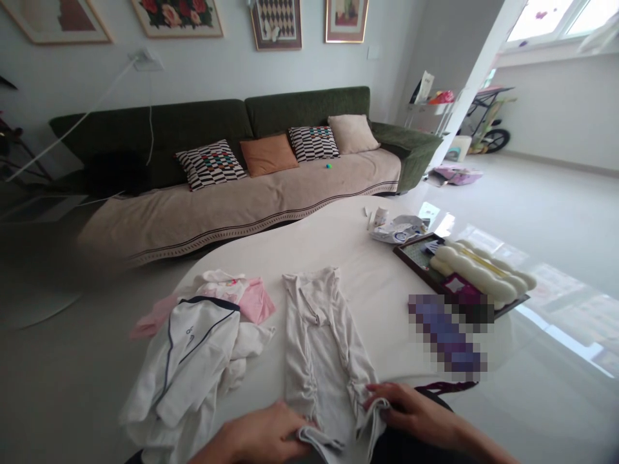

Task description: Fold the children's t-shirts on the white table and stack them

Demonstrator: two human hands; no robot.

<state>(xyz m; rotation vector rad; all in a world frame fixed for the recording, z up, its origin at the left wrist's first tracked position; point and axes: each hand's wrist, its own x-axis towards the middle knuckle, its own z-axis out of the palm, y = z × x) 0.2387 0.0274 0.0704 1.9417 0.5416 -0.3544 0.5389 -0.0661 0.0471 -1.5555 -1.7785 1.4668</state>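
Note:
A beige baby garment lies lengthwise on the white round table, its near end at the table's front edge. My left hand is closed on the near left corner of that garment. My right hand pinches the near right corner, fingers curled over the cloth. Both hands sit at the bottom of the view, a short gap apart, with the garment's hem bunched between them.
A pile of white and pink baby clothes lies left of the garment. A dark tray with a cream ribbed object and crumpled packaging stands at the right. A green sofa with cushions stands behind the table.

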